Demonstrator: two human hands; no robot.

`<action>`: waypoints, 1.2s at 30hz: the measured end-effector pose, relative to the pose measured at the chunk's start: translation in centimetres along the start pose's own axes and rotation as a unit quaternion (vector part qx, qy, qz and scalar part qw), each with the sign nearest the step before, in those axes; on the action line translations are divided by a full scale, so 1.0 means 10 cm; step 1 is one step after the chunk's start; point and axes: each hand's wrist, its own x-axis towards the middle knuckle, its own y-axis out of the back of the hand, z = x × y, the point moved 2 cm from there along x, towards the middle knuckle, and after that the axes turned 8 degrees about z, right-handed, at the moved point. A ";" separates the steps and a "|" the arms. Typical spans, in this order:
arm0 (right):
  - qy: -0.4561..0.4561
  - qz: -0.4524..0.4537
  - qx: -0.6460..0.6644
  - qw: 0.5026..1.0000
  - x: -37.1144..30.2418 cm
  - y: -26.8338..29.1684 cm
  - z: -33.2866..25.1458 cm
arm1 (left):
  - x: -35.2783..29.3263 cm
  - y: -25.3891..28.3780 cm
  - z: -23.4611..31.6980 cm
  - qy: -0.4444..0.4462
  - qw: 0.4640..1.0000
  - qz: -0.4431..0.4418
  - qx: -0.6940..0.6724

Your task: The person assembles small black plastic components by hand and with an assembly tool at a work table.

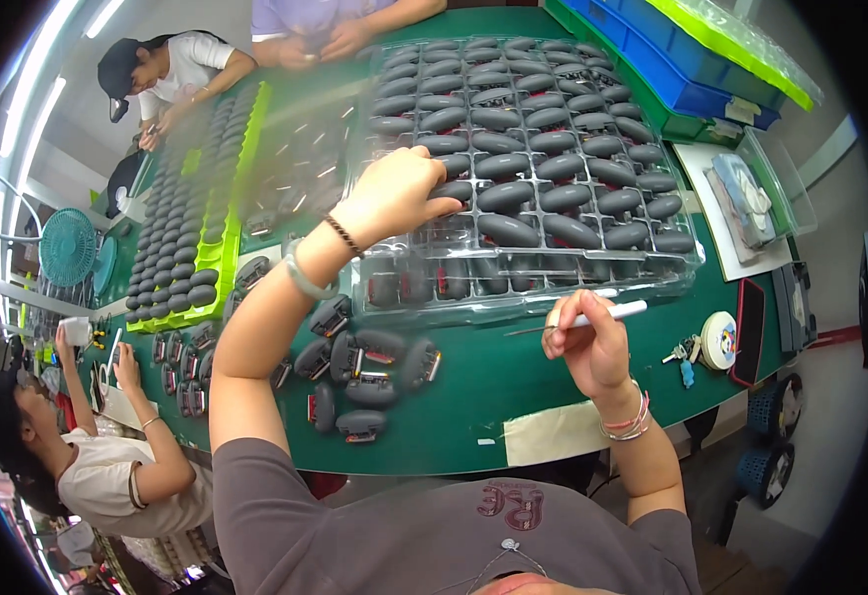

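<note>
A beige sheet (553, 434) rests at the near edge of the green counter (439, 436). At the right, keys (689, 349) lie just beside a round tin (719, 340); a dark flat case (748, 327) with a red edge lies next to the tin. Blue bins (687, 71) are stacked at the far right corner. A teal fan (67, 244) is positioned at left; tube lights (35, 71) run overhead.

We've got bright light from ceiling tubes (32, 79) upper left, glints on the clear tray (543, 254), whitish haze smearing the lime tray's (230, 260) far end, fisheye-bent edges, black corners.
</note>
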 end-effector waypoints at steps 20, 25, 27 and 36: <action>0.421 -0.066 -0.367 0.827 -0.22 -0.23 0.01 | -1.09 0.01 1.29 0.257 0.488 0.007 -0.834; 0.423 -0.077 -0.374 0.822 -0.22 -0.22 0.06 | -1.13 -0.07 1.31 0.178 0.673 0.103 -0.710; 0.425 -0.077 -0.383 0.816 -0.22 -0.22 0.08 | -1.16 -0.10 1.29 0.141 0.715 0.113 -0.675; 0.446 -0.104 -0.419 0.784 -0.23 -0.20 0.11 | -1.20 -0.07 1.26 0.141 0.749 0.121 -0.636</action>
